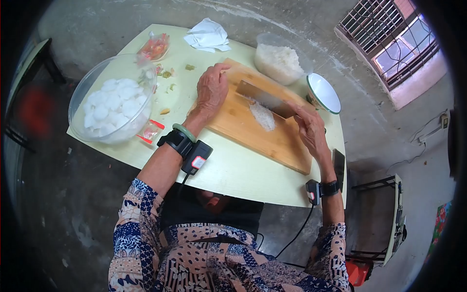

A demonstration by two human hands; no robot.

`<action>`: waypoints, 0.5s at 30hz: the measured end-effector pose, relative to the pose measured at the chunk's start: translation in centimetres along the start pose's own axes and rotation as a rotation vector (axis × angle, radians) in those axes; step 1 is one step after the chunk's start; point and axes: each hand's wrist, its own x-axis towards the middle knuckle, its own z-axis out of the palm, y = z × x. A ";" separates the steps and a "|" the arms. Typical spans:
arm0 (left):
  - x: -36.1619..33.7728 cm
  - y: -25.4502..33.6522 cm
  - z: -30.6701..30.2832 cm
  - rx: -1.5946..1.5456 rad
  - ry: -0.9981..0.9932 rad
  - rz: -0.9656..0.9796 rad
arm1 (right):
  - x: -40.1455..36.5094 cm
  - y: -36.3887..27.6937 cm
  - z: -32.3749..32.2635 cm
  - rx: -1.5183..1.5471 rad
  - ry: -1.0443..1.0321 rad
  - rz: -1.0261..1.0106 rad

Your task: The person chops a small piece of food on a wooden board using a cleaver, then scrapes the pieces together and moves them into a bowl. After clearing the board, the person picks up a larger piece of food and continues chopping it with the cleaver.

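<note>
A wooden cutting board (243, 121) lies at an angle on the table. My left hand (212, 90) is closed on the board's upper left edge, fingers curled by the corner. In my right hand (310, 127) is a cleaver (260, 97), its broad blade stretching left over the board. Its handle is hidden by my fingers. Just below the blade sits a small heap of fine white shreds (263, 116). Behind the board, a clear plastic tub (279, 61) holds more white shredded food. To my left, a large clear bowl (78, 100) contains many round white slices.
A white bowl with a green rim (325, 92) stands right of the tub. At the back are a crumpled white cloth (208, 35) and a small bag with red contents (154, 47). Scraps and a red wrapper (151, 131) lie left. A dark flat object (339, 165) rests at the right edge.
</note>
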 end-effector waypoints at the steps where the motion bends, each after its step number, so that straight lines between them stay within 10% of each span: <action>1: 0.0 0.1 0.0 -0.012 0.007 0.004 | 0.1 0.2 0.0 -0.037 -0.075 0.002; 15: -0.1 0.5 -0.4 -0.096 0.080 -0.011 | 0.0 -0.8 0.0 0.030 -0.047 -0.011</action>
